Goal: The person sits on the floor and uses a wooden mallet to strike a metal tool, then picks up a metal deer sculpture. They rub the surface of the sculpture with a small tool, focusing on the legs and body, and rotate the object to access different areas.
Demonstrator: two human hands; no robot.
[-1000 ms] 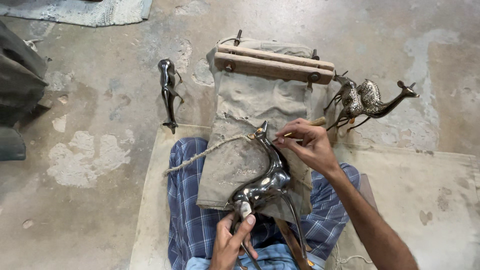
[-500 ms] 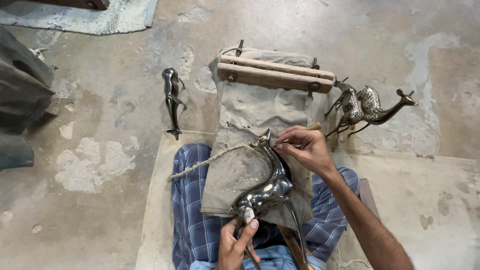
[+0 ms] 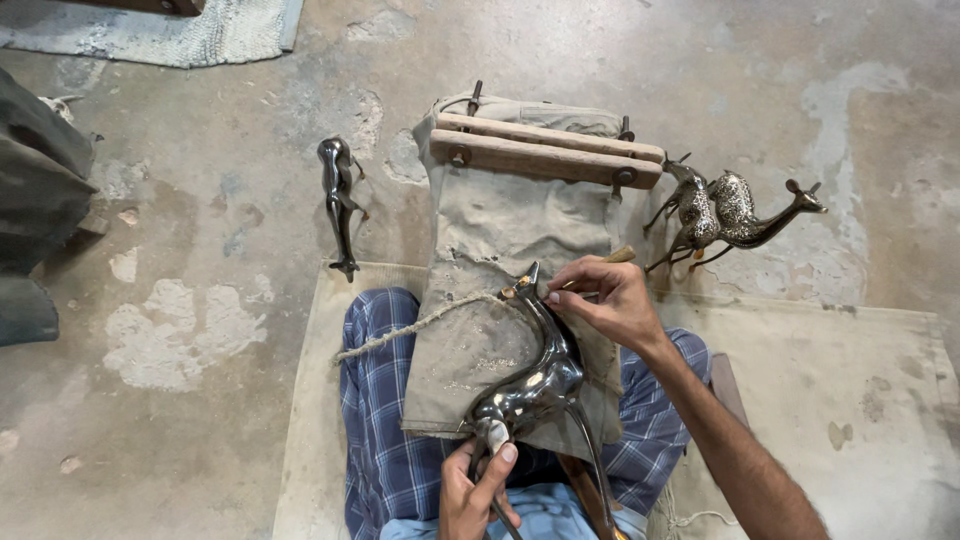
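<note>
left hand (image 3: 478, 490) closed round metal deer (image 3: 530, 385) rump, steadying it on lap cloth (image 3: 480, 330). right hand (image 3: 605, 300) fingers pinching wooden-handled tool (image 3: 612, 257) at its neck. beyond, wooden clamp (image 3: 545, 155), finished deer (image 3: 735, 210) waiting on floor (image 3: 200, 200).

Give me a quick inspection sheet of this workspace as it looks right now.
Surface: bare concrete floor, stained; pale mat under the person.
Job's things: shiny metal deer figurine lying on canvas cloth over the lap; cloth clamped in wooden bars.
Clutter: dark figurine on the floor, engraved deer figurines to the right.
Grippers: left hand grips the figurine's rear; right hand holds a wooden-handled tool at its neck.
Cables: rope across the cloth.
Surroundings: rug, dark object.
</note>
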